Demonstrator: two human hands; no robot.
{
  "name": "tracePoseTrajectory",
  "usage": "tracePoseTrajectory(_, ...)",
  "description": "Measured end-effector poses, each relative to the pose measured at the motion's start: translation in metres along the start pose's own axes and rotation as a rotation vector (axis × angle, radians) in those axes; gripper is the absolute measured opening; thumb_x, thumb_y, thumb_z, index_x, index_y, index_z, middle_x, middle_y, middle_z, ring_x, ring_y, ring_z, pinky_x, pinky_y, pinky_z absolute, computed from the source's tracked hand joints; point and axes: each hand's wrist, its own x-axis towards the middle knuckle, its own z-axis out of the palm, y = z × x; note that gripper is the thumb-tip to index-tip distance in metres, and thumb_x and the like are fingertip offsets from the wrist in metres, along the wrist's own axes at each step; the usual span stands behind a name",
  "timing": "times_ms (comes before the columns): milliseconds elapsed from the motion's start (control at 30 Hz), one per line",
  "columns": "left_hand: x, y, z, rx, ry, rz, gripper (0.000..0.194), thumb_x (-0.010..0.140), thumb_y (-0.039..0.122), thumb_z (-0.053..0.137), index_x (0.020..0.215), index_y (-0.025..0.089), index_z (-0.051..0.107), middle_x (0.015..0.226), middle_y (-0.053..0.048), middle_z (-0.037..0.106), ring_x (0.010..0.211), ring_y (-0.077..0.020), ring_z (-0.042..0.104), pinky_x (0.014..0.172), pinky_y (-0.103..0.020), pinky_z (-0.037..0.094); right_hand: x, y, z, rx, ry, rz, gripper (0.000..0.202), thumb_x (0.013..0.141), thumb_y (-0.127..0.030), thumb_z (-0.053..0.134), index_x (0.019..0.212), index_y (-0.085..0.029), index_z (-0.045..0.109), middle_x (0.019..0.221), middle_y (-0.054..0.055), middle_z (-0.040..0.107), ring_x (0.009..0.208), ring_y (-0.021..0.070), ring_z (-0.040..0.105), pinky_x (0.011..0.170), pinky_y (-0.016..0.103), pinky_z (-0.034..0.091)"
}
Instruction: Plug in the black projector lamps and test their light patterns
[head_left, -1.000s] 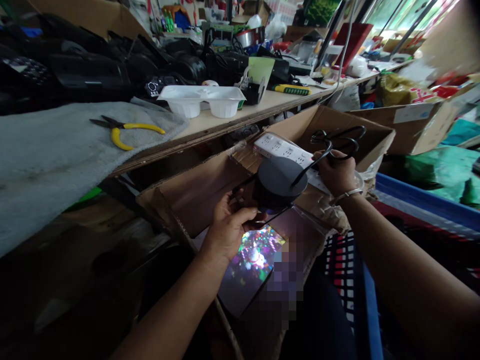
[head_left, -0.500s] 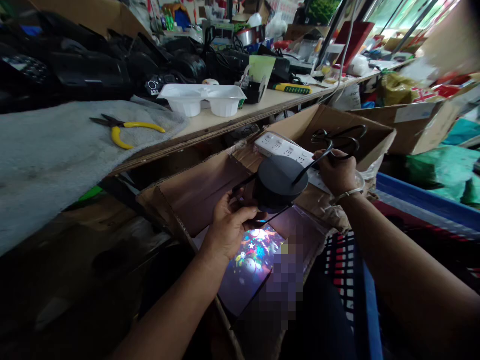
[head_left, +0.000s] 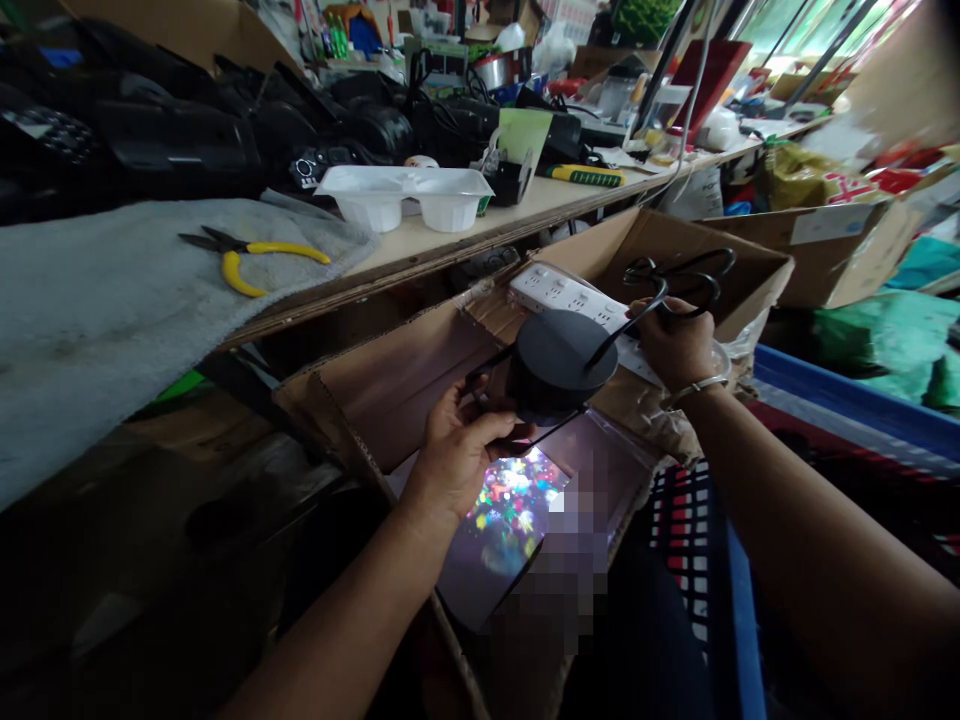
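Note:
A round black projector lamp (head_left: 562, 360) is held over a cardboard box (head_left: 405, 380). My left hand (head_left: 469, 445) grips its bracket from the left side, thumb bent beneath the body. My right hand (head_left: 679, 340) is closed around the looped black cable (head_left: 660, 285), which runs down to the lamp. Beneath the lamp, coloured light patterns fall on a pale sheet (head_left: 480, 570) inside the box. Just behind my right wrist lies a white power strip (head_left: 562, 295) across the box. Part of the area below the lamp is pixelated.
On the workbench (head_left: 450, 245) are yellow-handled pliers (head_left: 255, 260) on a grey cloth (head_left: 112, 300), a white plastic tray (head_left: 405, 195) and a yellow-green cutter (head_left: 585, 176). Dark equipment is piled at the back left. A blue crate (head_left: 739, 600) stands right of the box.
The projected light pattern on the sheet has shifted, now showing many small coloured spots. Both hands and the lamp stay practically still.

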Motion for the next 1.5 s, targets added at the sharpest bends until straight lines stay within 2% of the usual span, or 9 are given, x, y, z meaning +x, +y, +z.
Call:
tracePoseTrajectory(167,0.0005,0.0001,0.0004,0.007,-0.002,0.007,0.045,0.056,0.006,0.065,0.095,0.016,0.044,0.077,-0.001,0.063,0.061,-0.0161,0.064,0.056,-0.028,0.052,-0.0001,0.0005,-0.0006,-0.009,-0.003,0.010,0.027,0.073,-0.037,0.056,0.076,-0.013,0.068,0.065,0.006,0.065,0.059,0.0160,0.057,0.053,0.025,0.040)
tracePoseTrajectory(433,-0.0005,0.0015,0.0011,0.004,0.010,-0.012,0.048,0.055,0.006,0.065,0.097,0.017,0.043,0.072,0.001,0.061,0.054,-0.0162,0.063,0.049,-0.025,0.049,-0.0003,0.0008,0.0001,-0.008,-0.006,-0.011,0.026,0.073,-0.036,0.055,0.076,-0.013,0.068,0.066,0.006,0.065,0.060,0.0160,0.057,0.056,0.026,0.042)
tracePoseTrajectory(667,-0.0001,0.0009,0.0012,0.003,-0.001,-0.009,0.046,0.055,0.006,0.065,0.094,0.017,0.044,0.072,0.001,0.062,0.057,-0.0163,0.064,0.054,-0.026,0.050,-0.0003,0.0037,0.0011,-0.004,0.000,-0.023,0.026,0.074,-0.036,0.055,0.075,-0.013,0.068,0.063,0.005,0.064,0.059,0.0152,0.057,0.056,0.025,0.042)
tracePoseTrajectory(900,-0.0012,0.0024,0.0017,0.029,0.007,-0.013,0.045,0.054,0.008,0.066,0.093,0.017,0.045,0.073,0.001,0.062,0.056,-0.0169,0.064,0.050,-0.025,0.048,-0.0003,0.0031,0.0004,-0.003,-0.002,-0.019,0.024,0.074,-0.035,0.055,0.075,-0.013,0.067,0.066,0.006,0.065,0.060,0.0155,0.057,0.056,0.025,0.041)
tracePoseTrajectory(1133,-0.0010,0.0012,0.0016,0.010,0.001,0.001,0.044,0.056,0.007,0.066,0.094,0.017,0.044,0.076,0.000,0.062,0.060,-0.0159,0.064,0.058,-0.029,0.050,-0.0010,-0.0006,-0.0001,0.011,-0.007,-0.014,0.022,0.073,-0.033,0.056,0.074,-0.014,0.066,0.064,0.005,0.064,0.059,0.0154,0.056,0.057,0.026,0.042)
tracePoseTrajectory(1500,-0.0010,0.0011,0.0024,0.016,-0.016,0.011,0.042,0.058,0.007,0.064,0.096,0.016,0.047,0.080,-0.001,0.062,0.064,-0.0155,0.063,0.062,-0.030,0.050,-0.0014,0.0004,0.0000,-0.019,-0.004,-0.011,0.025,0.073,-0.035,0.055,0.077,-0.013,0.067,0.066,0.006,0.065,0.060,0.0155,0.056,0.056,0.025,0.041)
